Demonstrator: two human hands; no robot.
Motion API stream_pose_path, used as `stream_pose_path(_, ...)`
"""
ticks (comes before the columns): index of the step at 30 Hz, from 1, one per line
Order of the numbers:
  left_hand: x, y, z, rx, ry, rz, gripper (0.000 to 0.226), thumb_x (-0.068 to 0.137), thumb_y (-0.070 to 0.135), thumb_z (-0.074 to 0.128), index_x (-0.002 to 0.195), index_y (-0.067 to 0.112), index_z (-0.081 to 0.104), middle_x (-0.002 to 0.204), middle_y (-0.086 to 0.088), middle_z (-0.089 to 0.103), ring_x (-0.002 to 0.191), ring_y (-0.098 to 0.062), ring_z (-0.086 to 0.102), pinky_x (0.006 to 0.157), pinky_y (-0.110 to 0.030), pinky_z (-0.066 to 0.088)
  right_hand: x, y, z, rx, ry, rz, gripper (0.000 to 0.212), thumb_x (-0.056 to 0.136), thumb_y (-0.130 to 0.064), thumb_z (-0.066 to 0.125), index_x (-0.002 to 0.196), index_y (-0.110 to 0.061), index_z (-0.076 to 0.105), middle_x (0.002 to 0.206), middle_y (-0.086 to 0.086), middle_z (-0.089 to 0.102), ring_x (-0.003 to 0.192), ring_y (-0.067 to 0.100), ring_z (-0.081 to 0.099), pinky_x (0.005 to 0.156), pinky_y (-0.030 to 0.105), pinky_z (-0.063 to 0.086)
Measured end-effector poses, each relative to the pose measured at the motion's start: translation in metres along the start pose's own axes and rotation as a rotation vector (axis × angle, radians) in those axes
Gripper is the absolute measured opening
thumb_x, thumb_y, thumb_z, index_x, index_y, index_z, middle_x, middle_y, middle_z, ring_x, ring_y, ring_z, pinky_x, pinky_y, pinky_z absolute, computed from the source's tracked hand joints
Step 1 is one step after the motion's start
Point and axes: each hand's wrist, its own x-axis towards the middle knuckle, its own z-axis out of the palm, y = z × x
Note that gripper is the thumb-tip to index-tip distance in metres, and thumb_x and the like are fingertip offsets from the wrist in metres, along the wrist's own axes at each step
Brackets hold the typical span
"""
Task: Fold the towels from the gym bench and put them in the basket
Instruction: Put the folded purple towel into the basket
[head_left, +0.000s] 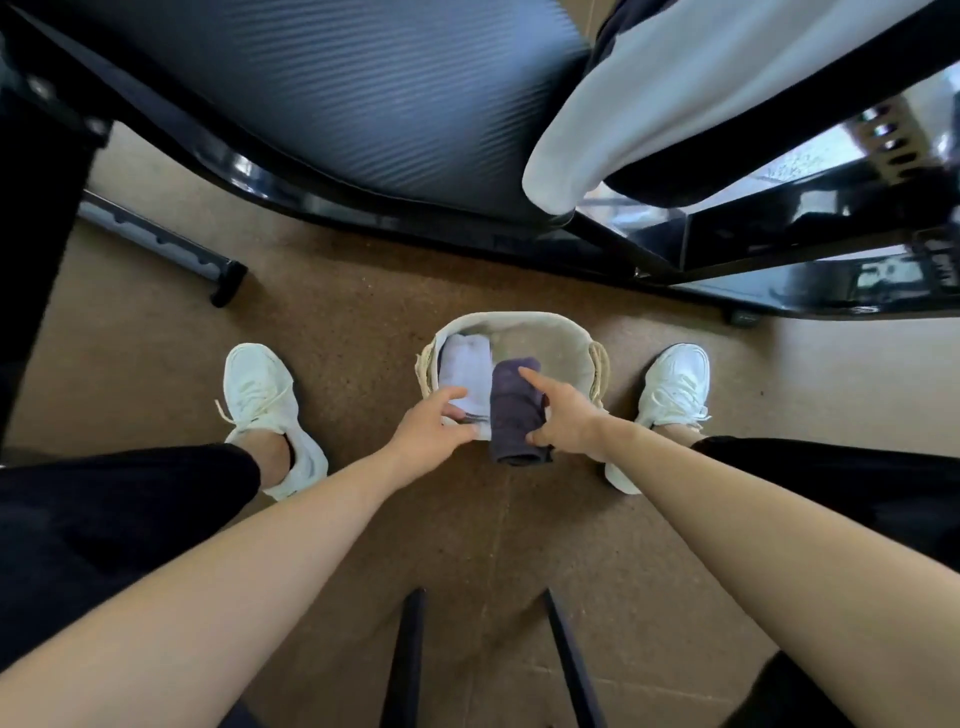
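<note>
So the right hand (563, 421) grips the dark towel (514, 410), long axis pointing at the basket's (545, 332) far rim, near end overhanging the near rim. Left hand (431, 431) pinches the white towel (465, 364) along the left wall.

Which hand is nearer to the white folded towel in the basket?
Left. The left hand holds the near end of the white towel; the right hand holds the dark towel beside it, further right.

trousers (104, 519): black | 2 sneakers (260, 395): white, laced | forearms (260, 545): bare
</note>
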Motion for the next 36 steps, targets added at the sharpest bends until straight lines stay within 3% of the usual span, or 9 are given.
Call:
stream_pose_path(4, 0.030, -0.008, -0.014, 0.029, 0.116, -0.081, 0.046, 0.098, 0.022, 0.065, 0.141, 0.025, 0.051, 0.129, 0.002, 0.060, 0.115, -0.016, 0.059, 0.101, -0.039, 0.053, 0.050, 0.025, -0.003, 0.006, 0.029, 0.009, 0.090, 0.095, 0.003, 0.062, 0.162, -0.028, 0.010, 0.151, 0.008, 0.040, 0.127, 0.028, 0.051, 0.085, 0.015, 0.052)
stream_pose_path(7, 0.048, -0.014, -0.018, 0.045, 0.305, -0.097, 0.042, 0.096, 0.023, 0.067, 0.135, 0.024, 0.053, 0.126, 0.002, 0.059, 0.114, -0.017, 0.059, 0.096, -0.038, 0.054, 0.081, 0.036, 0.002, -0.120, 0.058, -0.012, 0.091, 0.096, 0.001, 0.060, 0.162, -0.028, 0.004, 0.138, 0.008, 0.047, 0.124, 0.034, 0.055, 0.100, 0.033, 0.052)
stream_pose_path(9, 0.057, -0.017, -0.019, 0.020, 0.366, -0.105, 0.050, 0.095, 0.024, 0.067, 0.141, 0.025, 0.049, 0.137, -0.002, 0.055, 0.121, -0.022, 0.058, 0.101, -0.046, 0.053, 0.098, 0.040, 0.006, -0.218, 0.095, -0.044, 0.094, 0.095, -0.002, 0.063, 0.162, -0.027, 0.003, 0.133, 0.012, 0.049, 0.117, 0.033, 0.056, 0.100, 0.039, 0.052)
stream_pose_path(16, 0.072, -0.016, -0.007, -0.003, 0.264, -0.047, 0.072, 0.089, 0.016, 0.067, 0.152, 0.036, 0.037, 0.147, 0.006, 0.053, 0.137, -0.018, 0.050, 0.112, -0.048, 0.046, 0.138, 0.064, 0.026, -0.109, 0.116, -0.100, 0.101, 0.090, -0.007, 0.071, 0.163, -0.031, 0.006, 0.139, 0.009, 0.045, 0.125, 0.029, 0.050, 0.104, 0.034, 0.043)
stream_pose_path(21, 0.072, -0.015, -0.007, 0.026, 0.258, -0.049, 0.076, 0.094, 0.007, 0.062, 0.158, 0.028, 0.027, 0.157, 0.002, 0.043, 0.144, -0.018, 0.041, 0.110, -0.033, 0.038, 0.145, 0.071, 0.029, -0.068, 0.066, -0.062, 0.109, 0.083, -0.047, 0.080, 0.160, -0.042, 0.003, 0.152, 0.008, 0.029, 0.135, 0.028, 0.039, 0.113, 0.041, 0.038)
stream_pose_path(24, 0.071, -0.013, -0.008, 0.015, 0.245, -0.033, 0.077, 0.093, 0.004, 0.060, 0.158, 0.028, 0.026, 0.155, 0.002, 0.044, 0.143, -0.018, 0.043, 0.108, -0.034, 0.041, 0.145, 0.069, 0.033, -0.331, 0.156, -0.061, 0.107, 0.084, -0.060, 0.071, 0.159, -0.043, -0.004, 0.159, 0.012, 0.018, 0.140, 0.039, 0.035, 0.113, 0.052, 0.038)
stream_pose_path(27, 0.071, -0.013, -0.008, 0.025, 0.244, -0.023, 0.076, 0.094, 0.005, 0.060, 0.158, 0.029, 0.027, 0.154, 0.003, 0.045, 0.142, -0.017, 0.044, 0.103, -0.029, 0.040, 0.147, 0.074, 0.044, -0.683, 0.265, -0.070, 0.108, 0.084, -0.078, 0.052, 0.158, -0.037, -0.016, 0.169, 0.013, -0.003, 0.150, 0.046, 0.018, 0.117, 0.063, 0.026)
stream_pose_path(32, 0.071, -0.014, -0.011, 0.000, 0.203, -0.059, 0.080, 0.095, 0.008, 0.062, 0.160, 0.029, 0.020, 0.158, 0.001, 0.040, 0.142, -0.018, 0.044, 0.111, -0.034, 0.042, 0.152, 0.077, 0.048, -0.759, 0.261, -0.027, 0.109, 0.083, -0.086, 0.039, 0.156, -0.036, -0.024, 0.170, 0.011, -0.002, 0.153, 0.042, 0.010, 0.122, 0.062, 0.016)
stream_pose_path(36, 0.070, -0.014, -0.015, 0.001, 0.181, -0.064, 0.082, 0.094, 0.012, 0.065, 0.160, 0.033, 0.019, 0.156, 0.003, 0.044, 0.139, -0.018, 0.048, 0.112, -0.047, 0.046, 0.151, 0.067, 0.038, -0.744, 0.188, 0.010, 0.110, 0.080, -0.087, 0.042, 0.155, -0.040, -0.023, 0.169, 0.012, 0.005, 0.149, 0.043, 0.020, 0.117, 0.060, 0.026)
